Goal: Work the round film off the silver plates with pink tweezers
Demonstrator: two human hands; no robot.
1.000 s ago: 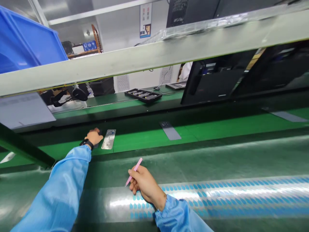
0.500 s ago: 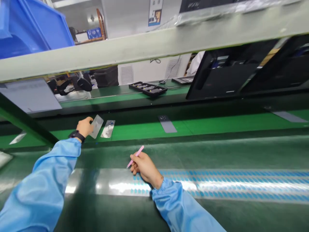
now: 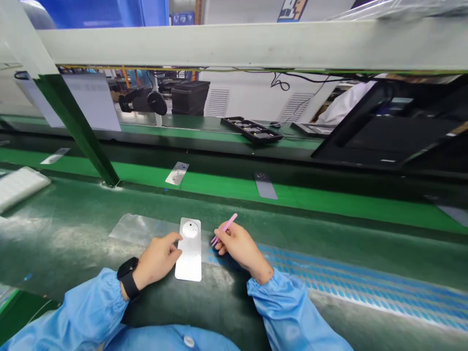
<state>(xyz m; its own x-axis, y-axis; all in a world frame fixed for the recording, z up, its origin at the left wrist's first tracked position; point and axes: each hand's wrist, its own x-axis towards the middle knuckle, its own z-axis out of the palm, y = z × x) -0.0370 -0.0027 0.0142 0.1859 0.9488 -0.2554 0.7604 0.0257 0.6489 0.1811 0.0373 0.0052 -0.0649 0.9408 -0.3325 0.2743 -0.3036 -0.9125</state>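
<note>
A silvery phone back cover (image 3: pixel 190 258) with a round camera area at its top is pinched at its left edge between the thumb and index finger of my left hand (image 3: pixel 158 258). It is over the clear sheet on the bench; whether it touches the sheet I cannot tell. To its right, my right hand (image 3: pixel 237 245) is closed around pink tweezers (image 3: pixel 229 223), their tips pointing down and left, close to the sheet. Rows of small blue stickers (image 3: pixel 329 273) run along the clear sheet (image 3: pixel 137 228) to the right.
On the green belt behind lie another silvery cover (image 3: pixel 177 173), a grey cover (image 3: pixel 266 186) and a pale cover (image 3: pixel 55 156) farther left. A slanted green post (image 3: pixel 78 129) rises at left, beside a white padded pack (image 3: pixel 22 187). Black trays (image 3: pixel 252 129) sit beyond, under a white beam (image 3: pixel 226 46).
My left hand has brought a phone back cover from the belt toward me, over the clear sheet. My right hand still holds the tweezers near the sheet. The view has shifted.
</note>
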